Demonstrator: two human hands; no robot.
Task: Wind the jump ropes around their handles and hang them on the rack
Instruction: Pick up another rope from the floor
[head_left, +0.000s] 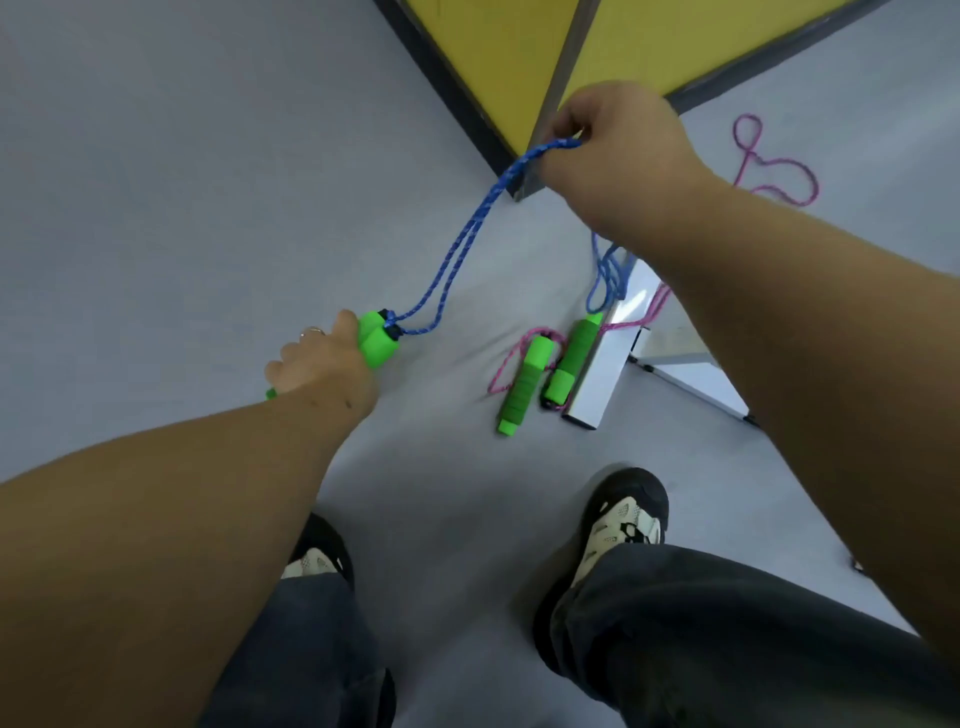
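Note:
My left hand (317, 364) grips two green foam handles (378, 340) held together. A doubled blue rope (467, 234) runs taut from those handles up to my right hand (618, 140), which pinches its strands. More of the blue rope (609, 275) hangs down below my right wrist. On the floor lie two more green handles (524, 382), (574, 364) with a pink rope (774, 171) that trails off to the right in loops.
A white metal rack base (602, 379) lies on the grey floor beside the loose handles. A yellow panel with dark edging (488, 78) stands at the top. My two shoes (626, 525) are below.

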